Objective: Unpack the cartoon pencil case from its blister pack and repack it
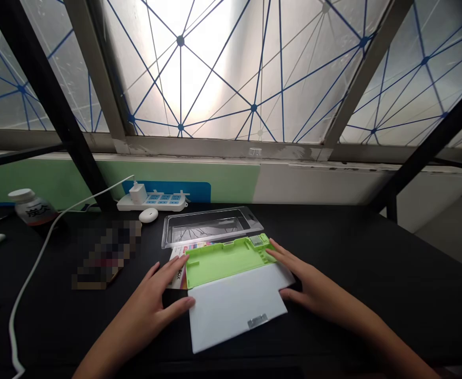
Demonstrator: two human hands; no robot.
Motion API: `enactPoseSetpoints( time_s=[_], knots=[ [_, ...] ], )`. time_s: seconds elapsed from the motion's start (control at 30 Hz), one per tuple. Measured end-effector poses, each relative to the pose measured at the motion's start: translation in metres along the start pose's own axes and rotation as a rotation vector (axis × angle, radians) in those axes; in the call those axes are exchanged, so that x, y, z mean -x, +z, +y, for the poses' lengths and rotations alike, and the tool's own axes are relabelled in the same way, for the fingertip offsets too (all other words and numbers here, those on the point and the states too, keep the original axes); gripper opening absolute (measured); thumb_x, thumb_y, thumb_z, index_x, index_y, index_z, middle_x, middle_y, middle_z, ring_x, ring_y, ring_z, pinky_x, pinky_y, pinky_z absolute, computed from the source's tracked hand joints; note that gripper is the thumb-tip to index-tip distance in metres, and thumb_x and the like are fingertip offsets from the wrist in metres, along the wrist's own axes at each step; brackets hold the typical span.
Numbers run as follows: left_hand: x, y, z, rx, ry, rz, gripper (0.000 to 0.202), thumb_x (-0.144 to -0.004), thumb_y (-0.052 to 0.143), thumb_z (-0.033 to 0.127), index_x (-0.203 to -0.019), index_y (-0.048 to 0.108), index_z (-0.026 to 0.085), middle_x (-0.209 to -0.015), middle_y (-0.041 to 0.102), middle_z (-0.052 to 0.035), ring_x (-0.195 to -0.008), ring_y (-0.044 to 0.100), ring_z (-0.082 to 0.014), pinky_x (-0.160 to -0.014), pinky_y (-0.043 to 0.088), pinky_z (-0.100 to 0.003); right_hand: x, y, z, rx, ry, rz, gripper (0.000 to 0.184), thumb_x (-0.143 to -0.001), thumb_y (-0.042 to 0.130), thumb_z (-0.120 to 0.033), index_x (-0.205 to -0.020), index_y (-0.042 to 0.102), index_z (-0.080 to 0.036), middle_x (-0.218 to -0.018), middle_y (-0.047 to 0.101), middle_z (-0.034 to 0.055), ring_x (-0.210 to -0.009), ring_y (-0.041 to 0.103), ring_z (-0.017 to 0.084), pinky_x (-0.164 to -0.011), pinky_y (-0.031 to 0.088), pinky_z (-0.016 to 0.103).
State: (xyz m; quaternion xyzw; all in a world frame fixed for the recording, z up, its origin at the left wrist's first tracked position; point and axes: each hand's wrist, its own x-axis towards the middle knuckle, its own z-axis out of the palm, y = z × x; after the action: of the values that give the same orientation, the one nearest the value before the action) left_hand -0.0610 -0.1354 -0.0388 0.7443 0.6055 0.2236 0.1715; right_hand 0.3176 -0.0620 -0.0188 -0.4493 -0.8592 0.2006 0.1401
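My left hand (147, 300) and right hand (313, 284) flank the green-and-white case (234, 289) at my 12 o'clock, fingers (171, 268) spread on its edges; I cannot tell if they clamp it. A clear tray (210, 226) lies at its 12 o'clock on the counter (373, 316).

A printed card (178, 276) mostly hidden beneath the green plastic tray (225, 260)

From the left hand (151, 300), the way to 12 o'clock is blocked by a transparent plastic tray (210, 226), with a white power strip (151, 201) behind it. A thin white cable (37, 268) snakes past at 9 o'clock. The right hand (313, 284) has plenty of room on the black tabletop (389, 295) toward 3 o'clock. The flat white-and-green case (231, 295) sits between both hands.
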Motion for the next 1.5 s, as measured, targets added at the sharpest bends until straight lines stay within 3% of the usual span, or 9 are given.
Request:
enactPoseSetpoints(
  time_s=[0.23, 0.4, 0.53, 0.7, 0.83, 1.07, 1.17, 1.3, 1.5],
  knots=[
    [0.005, 0.000, -0.003, 0.126, -0.083, 0.063, 0.054, -0.104, 0.023, 0.053, -0.154, 0.034, 0.034, -0.157, 0.039, 0.0002, -0.146, 0.032, -0.0306, -0.115, 0.034, -0.055, -0.014, -0.003, -0.006, -0.211, 0.087, 0.229, 0.041, -0.094, 0.057, -0.049, -0.127, 0.062, -0.025, -0.132, 0.067, 0.0098, -0.118, 0.064, 0.031, -0.094, 0.057, 0.044],
    [0.001, 0.001, -0.003, 0.212, -0.004, 0.068, 0.064, -0.102, 0.024, 0.061, -0.157, 0.029, 0.028, -0.155, 0.044, -0.0050, -0.145, 0.036, -0.0293, -0.119, 0.028, -0.053, -0.020, 0.015, 0.000, -0.163, 0.058, 0.207, 0.067, -0.088, 0.065, -0.048, -0.146, 0.043, -0.022, -0.144, 0.056, 0.0149, -0.128, 0.057, 0.032, -0.104, 0.049, 0.049],
    [0.001, 0.005, 0.001, 0.185, -0.042, 0.083, 0.075, -0.096, 0.046, 0.060, -0.159, 0.020, 0.027, -0.147, 0.055, -0.0094, -0.138, 0.048, -0.0323, -0.112, 0.040, -0.052, -0.015, 0.027, 0.000, -0.168, 0.048, 0.209, 0.082, -0.088, 0.064, -0.036, -0.157, 0.022, -0.024, -0.147, 0.053, 0.0146, -0.128, 0.057, 0.031, -0.105, 0.048, 0.052],
    [-0.004, 0.000, 0.023, 0.095, 0.026, 0.410, 0.076, -0.088, 0.063, 0.058, -0.153, 0.031, 0.033, -0.150, 0.051, -0.0052, -0.130, 0.057, -0.0312, -0.107, 0.048, -0.042, -0.019, 0.014, -0.006, -0.087, -0.122, 0.401, 0.056, -0.090, 0.063, -0.037, -0.144, 0.051, -0.025, -0.144, 0.057, 0.0111, -0.130, 0.055, 0.031, -0.107, 0.047, 0.049],
    [-0.044, -0.024, 0.037, -0.019, 0.038, 0.545, 0.080, -0.087, 0.063, 0.061, -0.151, 0.036, 0.021, -0.148, 0.052, -0.0119, -0.133, 0.052, -0.0335, -0.109, 0.045, -0.044, -0.056, -0.013, -0.014, -0.011, -0.175, 0.488, 0.052, -0.091, 0.063, -0.042, -0.138, 0.058, -0.023, -0.140, 0.061, 0.0113, -0.128, 0.057, 0.031, -0.109, 0.046, 0.050],
    [-0.093, -0.024, 0.011, -0.358, -0.091, 0.356, 0.068, -0.096, 0.048, 0.055, -0.148, 0.043, 0.010, -0.147, 0.052, -0.0210, -0.140, 0.042, -0.0380, -0.109, 0.038, -0.055, -0.131, 0.003, 0.000, 0.096, -0.182, 0.343, 0.047, -0.098, 0.051, -0.041, -0.139, 0.057, -0.020, -0.141, 0.060, 0.0123, -0.131, 0.055, 0.027, -0.108, 0.046, 0.044],
    [-0.083, -0.008, 0.003, -0.453, -0.196, 0.145, 0.070, -0.099, 0.037, 0.058, -0.149, 0.043, 0.009, -0.157, 0.036, -0.0221, -0.147, 0.028, -0.0416, -0.108, 0.036, -0.062, -0.136, 0.022, 0.010, 0.156, -0.187, 0.292, 0.042, -0.102, 0.041, -0.039, -0.136, 0.061, -0.022, -0.150, 0.050, 0.0134, -0.141, 0.042, 0.031, -0.112, 0.037, 0.055],
    [-0.083, 0.000, 0.010, -0.557, -0.177, 0.167, 0.078, -0.099, 0.027, 0.064, -0.150, 0.041, 0.007, -0.160, 0.025, -0.0251, -0.150, 0.017, -0.0424, -0.112, 0.023, -0.066, -0.126, 0.022, 0.001, 0.254, -0.204, 0.348, 0.041, -0.103, 0.040, -0.036, -0.136, 0.059, -0.019, -0.158, 0.037, 0.0174, -0.147, 0.031, 0.034, -0.114, 0.019, 0.066],
    [-0.133, -0.004, 0.030, -0.363, -0.163, 0.037, 0.080, -0.097, 0.020, 0.070, -0.158, 0.026, 0.018, -0.164, 0.019, -0.0196, -0.150, 0.013, -0.0430, -0.110, 0.022, -0.071, -0.096, 0.020, -0.041, 0.205, -0.469, 0.322, 0.028, -0.102, 0.044, -0.032, -0.111, 0.067, -0.019, -0.110, 0.070, 0.0128, -0.103, 0.063, 0.025, -0.093, 0.048, 0.044]
  ],
)
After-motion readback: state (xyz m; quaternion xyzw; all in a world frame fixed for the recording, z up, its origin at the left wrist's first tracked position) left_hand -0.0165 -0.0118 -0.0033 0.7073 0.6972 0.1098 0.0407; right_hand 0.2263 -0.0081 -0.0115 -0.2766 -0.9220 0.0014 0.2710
